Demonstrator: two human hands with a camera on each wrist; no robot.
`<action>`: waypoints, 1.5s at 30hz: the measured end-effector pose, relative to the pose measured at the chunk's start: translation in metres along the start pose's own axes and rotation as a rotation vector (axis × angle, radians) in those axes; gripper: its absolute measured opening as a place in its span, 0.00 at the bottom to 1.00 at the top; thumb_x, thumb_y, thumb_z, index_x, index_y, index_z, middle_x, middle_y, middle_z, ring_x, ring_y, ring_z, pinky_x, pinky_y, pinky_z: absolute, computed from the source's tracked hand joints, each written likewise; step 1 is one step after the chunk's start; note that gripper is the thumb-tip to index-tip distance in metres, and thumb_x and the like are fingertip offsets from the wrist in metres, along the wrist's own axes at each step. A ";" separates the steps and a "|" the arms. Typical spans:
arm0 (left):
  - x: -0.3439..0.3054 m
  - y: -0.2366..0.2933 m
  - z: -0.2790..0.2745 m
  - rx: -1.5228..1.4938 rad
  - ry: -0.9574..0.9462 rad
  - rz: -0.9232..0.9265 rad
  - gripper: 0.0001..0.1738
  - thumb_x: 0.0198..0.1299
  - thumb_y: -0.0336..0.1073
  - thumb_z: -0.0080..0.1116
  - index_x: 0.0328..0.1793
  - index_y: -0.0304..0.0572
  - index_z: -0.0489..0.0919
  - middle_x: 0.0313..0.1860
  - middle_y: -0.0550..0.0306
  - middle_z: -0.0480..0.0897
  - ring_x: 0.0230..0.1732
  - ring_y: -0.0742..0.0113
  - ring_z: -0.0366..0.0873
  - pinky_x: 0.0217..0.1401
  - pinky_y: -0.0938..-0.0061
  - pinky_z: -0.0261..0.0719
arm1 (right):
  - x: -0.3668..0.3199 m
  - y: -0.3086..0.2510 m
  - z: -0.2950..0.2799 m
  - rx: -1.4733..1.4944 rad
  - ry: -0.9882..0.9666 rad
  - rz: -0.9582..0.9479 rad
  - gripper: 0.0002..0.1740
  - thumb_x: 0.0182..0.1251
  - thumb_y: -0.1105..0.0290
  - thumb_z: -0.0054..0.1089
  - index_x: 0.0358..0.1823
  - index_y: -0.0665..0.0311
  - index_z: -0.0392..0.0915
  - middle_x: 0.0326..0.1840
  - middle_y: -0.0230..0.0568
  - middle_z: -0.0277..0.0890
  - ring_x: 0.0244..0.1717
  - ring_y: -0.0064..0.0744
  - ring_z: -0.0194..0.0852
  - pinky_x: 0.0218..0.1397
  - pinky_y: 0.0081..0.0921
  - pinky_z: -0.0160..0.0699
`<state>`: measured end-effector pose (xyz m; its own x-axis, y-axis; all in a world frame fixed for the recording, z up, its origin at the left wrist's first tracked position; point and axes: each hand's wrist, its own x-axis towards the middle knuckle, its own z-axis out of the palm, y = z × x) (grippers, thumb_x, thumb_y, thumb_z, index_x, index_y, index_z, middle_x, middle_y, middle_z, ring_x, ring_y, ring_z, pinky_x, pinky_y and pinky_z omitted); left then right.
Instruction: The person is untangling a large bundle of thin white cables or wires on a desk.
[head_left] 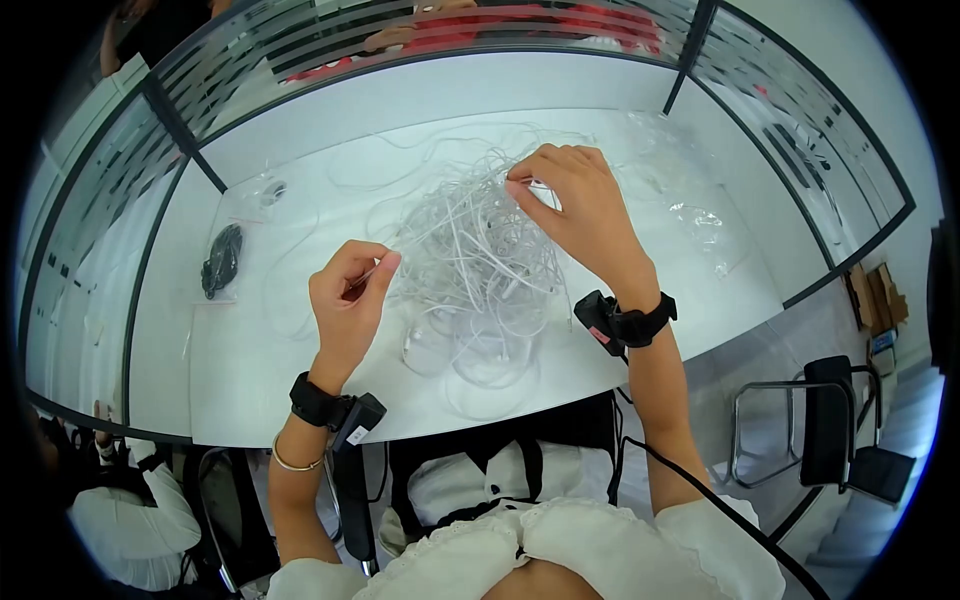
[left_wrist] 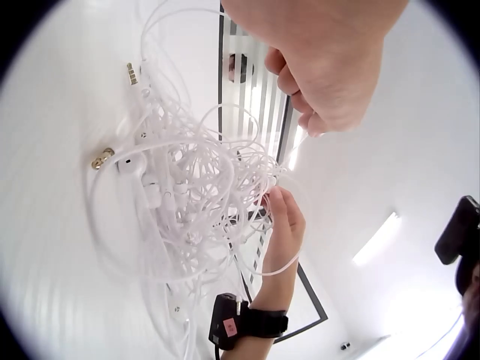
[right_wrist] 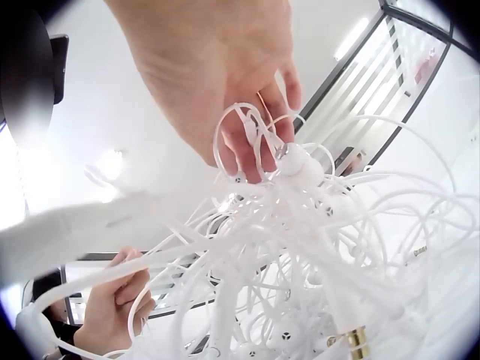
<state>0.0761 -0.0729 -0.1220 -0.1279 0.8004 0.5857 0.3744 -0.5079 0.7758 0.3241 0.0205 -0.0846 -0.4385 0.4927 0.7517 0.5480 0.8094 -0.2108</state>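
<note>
A large tangle of white wired earphones point(head_left: 480, 240) is heaped in the middle of the white table point(head_left: 250, 370). Earbuds point(left_wrist: 131, 163) and gold jack plugs point(right_wrist: 358, 343) poke out of it in the wrist views. At the left side of the heap, my left hand point(head_left: 347, 292) pinches a thin white cable between thumb and forefinger, its other fingers curled. My right hand point(head_left: 578, 205) is over the far right part of the heap, thumb and fingertips pinching a white cable there. Loops of cable hang around the right fingers point(right_wrist: 251, 154) in the right wrist view.
A bundled black cable point(head_left: 222, 260) lies at the table's left. Clear plastic bags point(head_left: 700, 225) lie on the right, and loose white cable trails behind the heap. Glass-topped partitions point(head_left: 430, 85) enclose the back and sides. A black chair point(head_left: 825, 425) stands on the floor at right.
</note>
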 end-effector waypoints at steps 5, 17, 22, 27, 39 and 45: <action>-0.001 0.000 0.001 0.008 -0.024 0.001 0.06 0.63 0.28 0.62 0.34 0.37 0.77 0.16 0.73 0.66 0.19 0.87 0.53 0.21 0.84 0.46 | 0.002 -0.004 -0.003 0.041 -0.039 0.138 0.06 0.61 0.67 0.63 0.35 0.60 0.79 0.33 0.34 0.78 0.32 0.33 0.75 0.55 0.29 0.65; 0.000 0.001 0.000 0.008 0.012 0.010 0.06 0.63 0.27 0.62 0.34 0.37 0.77 0.15 0.72 0.66 0.19 0.87 0.53 0.21 0.84 0.47 | 0.003 -0.007 0.008 -0.007 -0.028 0.043 0.11 0.57 0.63 0.69 0.40 0.55 0.80 0.39 0.30 0.77 0.35 0.30 0.74 0.57 0.29 0.63; 0.001 0.001 0.000 0.008 0.017 0.017 0.06 0.63 0.27 0.62 0.34 0.37 0.76 0.15 0.72 0.66 0.19 0.87 0.53 0.21 0.84 0.47 | 0.006 -0.003 0.003 0.092 0.092 0.053 0.11 0.57 0.63 0.70 0.39 0.57 0.80 0.36 0.29 0.78 0.35 0.28 0.75 0.55 0.27 0.64; 0.002 0.001 -0.002 0.032 0.033 0.024 0.06 0.63 0.27 0.61 0.34 0.38 0.76 0.15 0.72 0.65 0.19 0.86 0.52 0.22 0.84 0.47 | 0.008 0.000 0.000 0.492 0.056 0.187 0.11 0.61 0.64 0.67 0.36 0.64 0.79 0.37 0.33 0.79 0.36 0.29 0.75 0.51 0.25 0.69; 0.002 0.001 -0.006 -0.029 0.154 0.001 0.07 0.66 0.29 0.57 0.35 0.40 0.72 0.17 0.72 0.65 0.20 0.86 0.50 0.22 0.83 0.46 | 0.006 0.003 -0.004 0.079 0.059 -0.016 0.07 0.67 0.66 0.60 0.38 0.62 0.81 0.36 0.33 0.78 0.39 0.33 0.73 0.51 0.28 0.67; 0.003 -0.001 -0.007 0.004 0.125 -0.018 0.08 0.66 0.30 0.57 0.34 0.41 0.72 0.16 0.73 0.63 0.20 0.86 0.50 0.22 0.83 0.45 | 0.006 -0.003 0.000 0.005 0.093 0.009 0.06 0.60 0.67 0.66 0.38 0.57 0.82 0.39 0.29 0.77 0.38 0.33 0.72 0.51 0.28 0.67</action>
<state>0.0689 -0.0726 -0.1198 -0.2482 0.7630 0.5968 0.3748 -0.4924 0.7855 0.3193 0.0212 -0.0795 -0.3653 0.4686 0.8043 0.5481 0.8066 -0.2211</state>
